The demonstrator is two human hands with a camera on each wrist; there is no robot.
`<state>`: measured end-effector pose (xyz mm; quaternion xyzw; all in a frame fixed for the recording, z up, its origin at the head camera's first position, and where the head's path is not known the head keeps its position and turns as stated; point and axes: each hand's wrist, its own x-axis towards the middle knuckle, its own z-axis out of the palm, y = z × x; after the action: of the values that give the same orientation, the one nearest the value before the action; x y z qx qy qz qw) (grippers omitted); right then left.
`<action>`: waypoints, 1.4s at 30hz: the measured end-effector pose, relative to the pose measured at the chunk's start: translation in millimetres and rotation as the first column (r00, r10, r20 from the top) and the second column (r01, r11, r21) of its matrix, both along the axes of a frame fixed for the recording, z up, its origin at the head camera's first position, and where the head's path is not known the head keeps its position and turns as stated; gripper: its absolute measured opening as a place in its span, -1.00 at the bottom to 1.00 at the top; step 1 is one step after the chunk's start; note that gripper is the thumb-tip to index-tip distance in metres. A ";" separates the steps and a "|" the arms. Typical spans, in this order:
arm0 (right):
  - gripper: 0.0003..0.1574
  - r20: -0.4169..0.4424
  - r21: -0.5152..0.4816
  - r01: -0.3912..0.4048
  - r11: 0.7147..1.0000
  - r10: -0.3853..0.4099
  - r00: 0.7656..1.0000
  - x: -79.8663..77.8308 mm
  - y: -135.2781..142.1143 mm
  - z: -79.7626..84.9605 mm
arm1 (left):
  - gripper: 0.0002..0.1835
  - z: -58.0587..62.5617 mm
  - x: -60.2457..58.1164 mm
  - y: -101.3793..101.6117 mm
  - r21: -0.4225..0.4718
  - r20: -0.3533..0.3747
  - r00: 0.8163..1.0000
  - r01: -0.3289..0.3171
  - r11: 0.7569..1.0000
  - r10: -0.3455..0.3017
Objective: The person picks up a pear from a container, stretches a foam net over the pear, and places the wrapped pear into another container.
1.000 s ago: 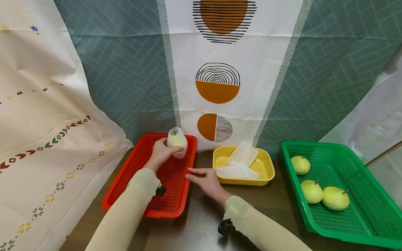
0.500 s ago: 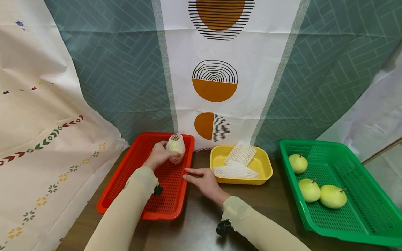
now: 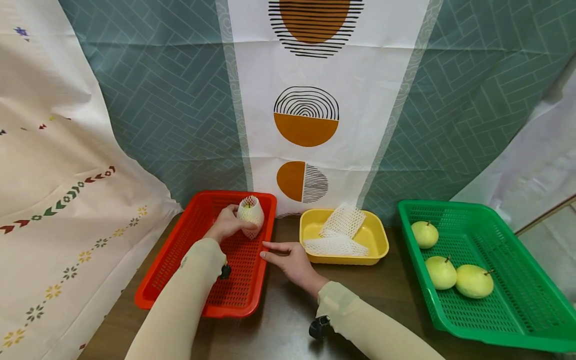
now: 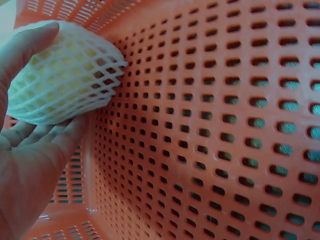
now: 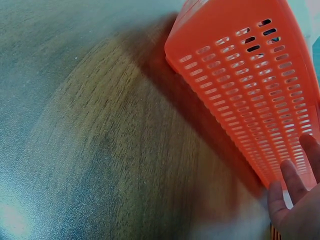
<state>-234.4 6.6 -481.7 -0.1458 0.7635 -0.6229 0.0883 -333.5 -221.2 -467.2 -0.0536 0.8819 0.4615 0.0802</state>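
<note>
My left hand [image 3: 225,223] grips a pale yellow pear [image 3: 250,216] in a white foam net sleeve, inside the far right part of the red basket [image 3: 238,272]. In the left wrist view, the thumb lies over the netted pear [image 4: 65,75] and the fingers lie under it. The sleeve's mesh end meets the perforated basket floor [image 4: 200,125]. My right hand [image 3: 294,264] is at the basket's right rim, outside it, fingers extended with the tips at the rim. In the right wrist view, its spread fingers lie by the perforated side wall [image 5: 245,95].
A yellow tray [image 3: 381,240] with white foam net sleeves [image 3: 344,220] stands right of the red basket. Farther right, a green basket [image 3: 508,280] contains three bare pears [image 3: 474,281]. Patterned cloth [image 3: 180,100] hangs behind the dark wooden table [image 3: 288,320].
My left hand has lowered the netted pear toward the red basket's floor. The right hand has stayed at the rim. The whole view has shifted slightly.
</note>
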 end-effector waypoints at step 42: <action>-0.47 0.005 0.028 -0.006 1.000 0.006 1.000 0.8 0.7 2.7 | -0.20 -4.1 8.0 2.1 -0.072 -0.006 1.000 0.009 0.997 -0.010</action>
<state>-233.6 7.4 -478.9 -0.1452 0.7715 -0.6123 0.0940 -325.5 -219.0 -471.3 -0.0507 0.8985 0.4291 0.0775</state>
